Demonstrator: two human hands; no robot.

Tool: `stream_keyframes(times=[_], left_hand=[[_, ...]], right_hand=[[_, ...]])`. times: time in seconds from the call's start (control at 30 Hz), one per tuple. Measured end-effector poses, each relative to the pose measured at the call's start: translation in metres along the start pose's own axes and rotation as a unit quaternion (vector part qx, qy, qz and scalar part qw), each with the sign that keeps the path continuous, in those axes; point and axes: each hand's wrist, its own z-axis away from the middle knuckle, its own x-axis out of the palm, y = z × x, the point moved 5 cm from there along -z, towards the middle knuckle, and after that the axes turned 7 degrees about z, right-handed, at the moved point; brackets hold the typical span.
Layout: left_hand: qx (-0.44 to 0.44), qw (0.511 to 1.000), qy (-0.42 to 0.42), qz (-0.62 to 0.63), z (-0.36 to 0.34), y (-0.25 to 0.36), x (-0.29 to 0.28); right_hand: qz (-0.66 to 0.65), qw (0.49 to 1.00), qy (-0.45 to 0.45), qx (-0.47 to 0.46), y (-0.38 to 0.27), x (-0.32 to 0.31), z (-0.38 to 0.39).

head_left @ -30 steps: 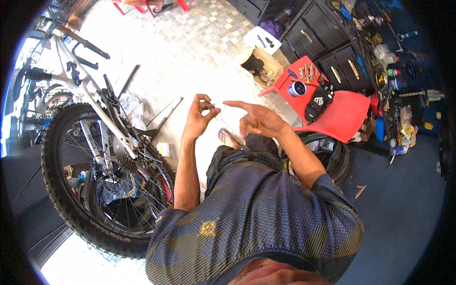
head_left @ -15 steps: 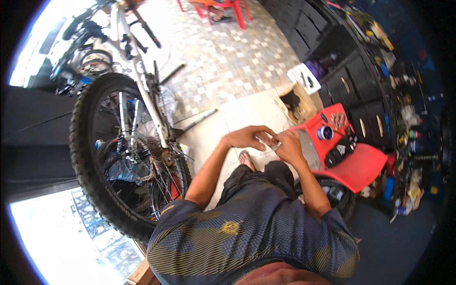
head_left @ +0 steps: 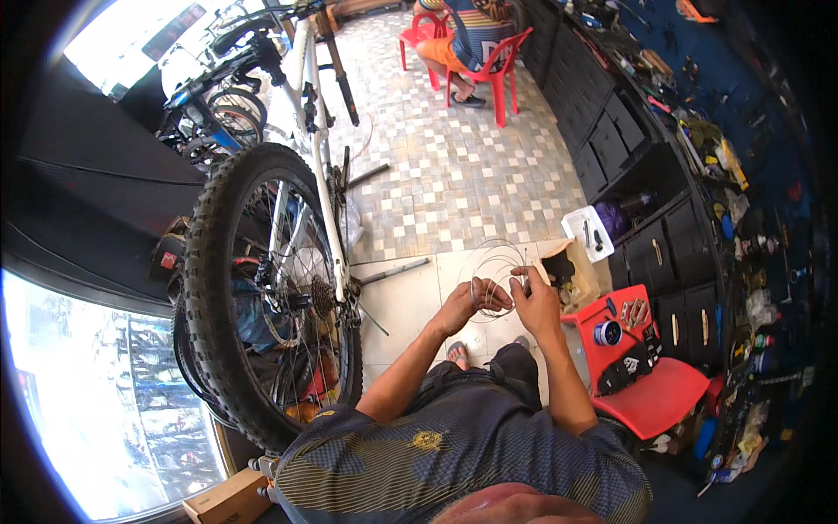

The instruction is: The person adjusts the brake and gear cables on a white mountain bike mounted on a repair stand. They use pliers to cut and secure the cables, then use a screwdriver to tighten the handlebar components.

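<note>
Our left hand (head_left: 467,306) and right hand (head_left: 539,307) clamp their fingers on a thin, looped silver wire (head_left: 494,281) between them; a white-framed bicycle (head_left: 330,214) stands at ten o'clock, a red plastic chair (head_left: 650,397) at four.

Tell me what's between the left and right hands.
Loops of thin wire cross the gap between left hand and right hand, seen in the head view.

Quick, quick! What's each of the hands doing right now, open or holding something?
Left hand: fingers curled, holding the thin looped wire.
Right hand: fingers closed, pinching the same wire.
</note>
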Motion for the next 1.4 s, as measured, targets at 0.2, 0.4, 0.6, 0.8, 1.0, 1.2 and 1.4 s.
stream_keyframes(times=[0.2,0.4,0.6,0.8,1.0,1.2,1.4], left_hand=[[0.123,0.963,0.058,0.232,-0.01,0.045,-0.034],[0.13,0.958,0.093,0.237,-0.065,0.047,-0.069],[0.142,0.964,0.147,0.17,-0.151,0.047,-0.128],[-0.035,0.926,0.349,-0.137,-0.242,0.1,-0.217],[0.044,0.883,0.418,-0.21,-0.317,0.177,-0.274],[0.078,0.868,0.423,-0.247,-0.379,0.245,-0.296],[0.054,0.932,0.231,-0.274,-0.468,0.275,-0.308]], right_hand=[[-0.05,0.999,-0.008,0.008,0.011,0.011,-0.042],[-0.484,0.863,0.007,0.14,0.04,0.041,-0.134],[-0.505,0.854,-0.096,0.086,0.054,0.057,-0.266],[-0.414,0.828,-0.377,0.01,0.06,0.033,-0.388],[-0.542,0.755,-0.359,0.085,0.069,0.041,-0.512],[-0.397,0.862,-0.316,-0.017,0.039,0.064,-0.591],[-0.186,0.932,-0.296,-0.093,0.002,0.092,-0.644]])
